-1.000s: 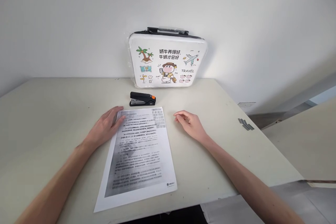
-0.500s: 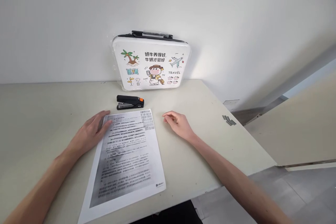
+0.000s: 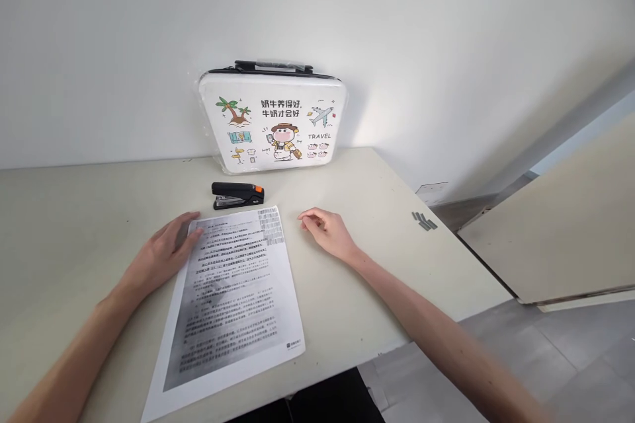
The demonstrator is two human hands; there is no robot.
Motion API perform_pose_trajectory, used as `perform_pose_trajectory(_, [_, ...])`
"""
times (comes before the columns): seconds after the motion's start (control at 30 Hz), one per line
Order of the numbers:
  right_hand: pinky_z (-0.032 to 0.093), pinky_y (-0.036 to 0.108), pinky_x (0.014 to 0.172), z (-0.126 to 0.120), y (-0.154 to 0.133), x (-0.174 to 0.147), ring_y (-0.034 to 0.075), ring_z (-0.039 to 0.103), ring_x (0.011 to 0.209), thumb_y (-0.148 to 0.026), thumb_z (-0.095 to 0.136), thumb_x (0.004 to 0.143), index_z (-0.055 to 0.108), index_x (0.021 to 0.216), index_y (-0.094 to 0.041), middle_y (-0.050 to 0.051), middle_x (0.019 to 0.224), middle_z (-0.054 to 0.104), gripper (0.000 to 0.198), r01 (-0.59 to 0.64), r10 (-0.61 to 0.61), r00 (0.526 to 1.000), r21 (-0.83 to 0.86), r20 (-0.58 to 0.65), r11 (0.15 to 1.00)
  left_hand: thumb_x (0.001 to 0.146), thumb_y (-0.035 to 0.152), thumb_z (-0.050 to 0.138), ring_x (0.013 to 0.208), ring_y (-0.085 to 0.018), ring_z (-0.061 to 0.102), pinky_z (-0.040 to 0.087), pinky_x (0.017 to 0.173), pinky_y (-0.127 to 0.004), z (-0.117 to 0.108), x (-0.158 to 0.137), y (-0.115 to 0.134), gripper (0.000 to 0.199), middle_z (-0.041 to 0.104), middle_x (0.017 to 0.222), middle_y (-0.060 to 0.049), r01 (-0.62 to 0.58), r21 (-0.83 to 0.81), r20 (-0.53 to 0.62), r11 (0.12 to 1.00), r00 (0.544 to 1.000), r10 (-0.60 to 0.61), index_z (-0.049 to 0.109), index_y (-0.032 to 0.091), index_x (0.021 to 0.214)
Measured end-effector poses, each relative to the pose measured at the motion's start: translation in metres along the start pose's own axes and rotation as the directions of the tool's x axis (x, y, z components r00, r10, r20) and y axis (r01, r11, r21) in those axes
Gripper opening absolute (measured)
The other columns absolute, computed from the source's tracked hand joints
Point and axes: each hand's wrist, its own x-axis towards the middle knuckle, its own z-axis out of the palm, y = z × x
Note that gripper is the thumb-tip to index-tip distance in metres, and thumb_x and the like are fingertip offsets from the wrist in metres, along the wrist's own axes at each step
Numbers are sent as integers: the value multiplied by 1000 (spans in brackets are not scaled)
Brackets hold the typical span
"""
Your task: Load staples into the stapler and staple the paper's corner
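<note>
My left hand (image 3: 161,250) lies open at the upper left edge of a printed sheet of paper (image 3: 233,291), its thumb over the margin. The sheet lies flat, covered in dark text, with a block of barcode-like stripes at its top right corner. To the right of the paper, my right hand (image 3: 327,232) rests on the table with its fingers curled in, and nothing shows in it. Just beyond the paper's top edge is a black stapler (image 3: 238,195) with an orange patch, standing apart from both hands.
A white cartoon-printed case (image 3: 275,120) with a black handle leans against the wall at the back of the pale table (image 3: 362,317). Several staple strips (image 3: 423,221) lie near the table's right edge. A light panel (image 3: 560,231) stands beyond that edge.
The whole view has shifted slightly, so things appear a little further left. Both hands, the paper and the stapler keep their places on the table.
</note>
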Motion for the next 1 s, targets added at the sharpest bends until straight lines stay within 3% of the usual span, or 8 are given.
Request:
perform_pose_trajectory(0.13, [50, 29, 69, 0, 1, 0, 19, 72, 83, -37, 55, 97, 74, 100, -25, 2, 86, 77, 22, 2, -2, 1000, 11, -3, 1000, 104, 55, 44, 85, -20, 68, 56, 87, -36, -4, 4, 13, 42, 71, 133, 0, -8, -25, -142, 1000, 990, 5, 60, 30, 133])
perform_pose_trajectory(0.3, [50, 29, 69, 0, 2, 0, 20, 72, 82, -37, 55, 97, 74, 99, -26, 2, 86, 77, 23, 2, -2, 1000, 19, 0, 1000, 105, 46, 43, 120, -30, 62, 48, 106, -46, -7, 31, 42, 37, 68, 130, -12, -255, 85, -399, 963, 877, 267, 62, 21, 125])
perform_pose_trajectory(0.37, [50, 29, 69, 0, 2, 0, 19, 71, 81, -37, 54, 97, 74, 99, -26, 2, 86, 77, 23, -2, 2, 1000, 24, 2, 1000, 105, 44, 43, 129, -33, 57, 42, 113, -50, -8, 48, 51, 38, 64, 137, -15, -318, 130, -373, 939, 862, 344, 60, 20, 129])
perform_pose_trajectory(0.47, [49, 29, 69, -1, 1, -1, 18, 70, 77, -37, 54, 96, 74, 99, -26, 1, 86, 77, 23, -2, 2, 1000, 31, 5, 1000, 103, 44, 45, 135, -35, 53, 40, 115, -54, -8, 75, 59, 43, 62, 141, -16, -344, 184, -197, 921, 905, 377, 57, 20, 137])
perform_pose_trajectory(0.6, [49, 30, 70, -1, 0, -3, 18, 69, 77, -37, 53, 96, 74, 99, -25, 2, 86, 77, 24, -5, 5, 1000, 42, 8, 999, 99, 50, 50, 128, -38, 60, 43, 109, -51, -11, 103, 62, 45, 71, 130, -15, -287, 279, 106, 916, 958, 268, 64, 21, 130])
perform_pose_trajectory(0.67, [49, 30, 70, -2, 0, -3, 18, 69, 76, -37, 53, 96, 74, 99, -25, 2, 85, 77, 24, -8, 8, 1000, 51, 7, 999, 98, 52, 51, 118, -37, 66, 47, 102, -47, -13, 108, 65, 43, 74, 125, -13, -248, 315, 182, 916, 963, 199, 67, 22, 125])
perform_pose_trajectory(0.77, [49, 30, 71, -2, 0, -4, 18, 69, 76, -38, 54, 96, 74, 99, -25, 1, 85, 77, 25, -17, 17, 1000, 72, 8, 997, 99, 49, 50, 110, -35, 70, 50, 93, -43, -18, 102, 75, 41, 74, 125, -11, -206, 332, 154, 921, 975, 162, 65, 22, 126])
perform_pose_trajectory(1.0, [53, 32, 79, -6, 6, 1, 19, 70, 81, -45, 57, 94, 72, 98, -24, 3, 87, 75, 26, -43, 65, 995, 254, -78, 966, 102, 49, 53, 104, -29, 72, 53, 88, -39, -18, 63, 129, 40, 74, 127, -10, -301, 123, -130, 946, 940, 316, 61, 22, 131])
